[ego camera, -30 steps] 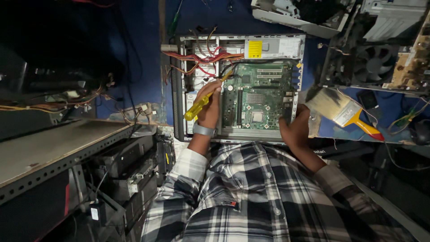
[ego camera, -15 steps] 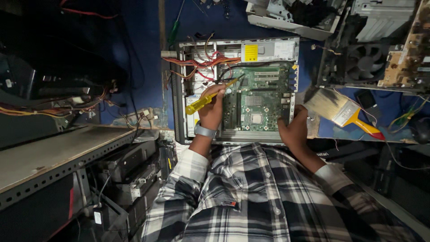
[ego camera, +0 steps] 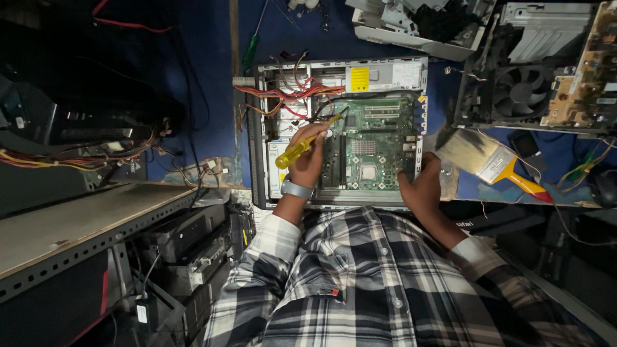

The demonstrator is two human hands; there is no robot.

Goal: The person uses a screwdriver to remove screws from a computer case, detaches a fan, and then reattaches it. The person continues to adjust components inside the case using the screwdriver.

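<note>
Left shelf: a grey metal shelf (ego camera: 83,225) runs along the left, with dark equipment boxes (ego camera: 193,247) stacked beneath it and a tangle of coloured wires (ego camera: 77,154) above.
Left hand: the left hand (ego camera: 310,156) has its fingers curled shut around the yellow handle of a screwdriver (ego camera: 302,146); a silver wristband sits at the wrist.
Screwdriver: translucent yellow handle, thin dark shaft, lying at a slant with the tip pointing up and right, down among the cables at the left edge of the motherboard (ego camera: 373,144).
Computer case: an open desktop computer case (ego camera: 257,154) lies flat on the blue table (ego camera: 205,83); inside are the green motherboard, red and yellow cables (ego camera: 289,93) and a silver power supply (ego camera: 385,76) with a yellow label.
Right hand: the right hand (ego camera: 421,186) rests on the case's right rim, fingers bent over the edge and gripping it; it holds no tool.
Right side: a wide paintbrush (ego camera: 491,160) with an orange handle lies just beside the right hand; a second opened chassis with a black fan (ego camera: 524,90) sits beyond.
Change: since half a second earlier the screwdriver's tip has moved further up into the cables, and the right hand stays on the rim.
</note>
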